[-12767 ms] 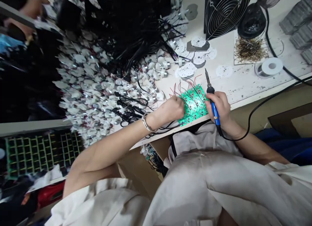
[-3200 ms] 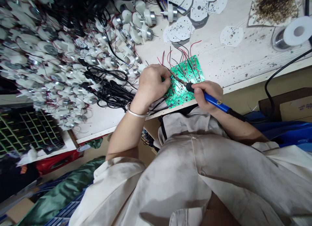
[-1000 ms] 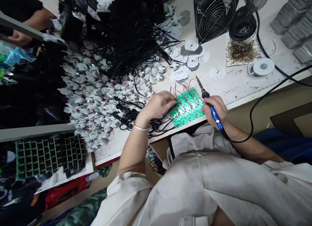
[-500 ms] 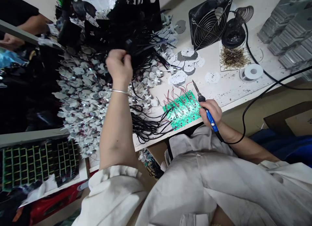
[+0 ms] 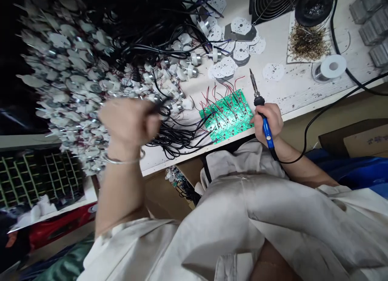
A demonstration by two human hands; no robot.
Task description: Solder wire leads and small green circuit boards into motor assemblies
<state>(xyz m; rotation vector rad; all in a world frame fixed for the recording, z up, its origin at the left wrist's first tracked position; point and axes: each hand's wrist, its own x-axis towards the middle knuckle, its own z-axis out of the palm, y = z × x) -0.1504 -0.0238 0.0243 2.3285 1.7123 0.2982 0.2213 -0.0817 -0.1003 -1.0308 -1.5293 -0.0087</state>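
Panel of green rectangular circuit board (image 5: 232, 121) lies flat at the near edge of the white table (image 5: 294, 91), presumably for easy reach. Right of the panel, the right hand (image 5: 271, 121) is wrapped around a blue-handled soldering iron (image 5: 266, 129), tip clear, probably sparing the thin red and black wires (image 5: 230, 105). Left of it, the blurred left hand (image 5: 130, 121) is curled, apparently gripping a thin black cable (image 5: 160, 105). Count: one panel, one iron; wires too tangled.
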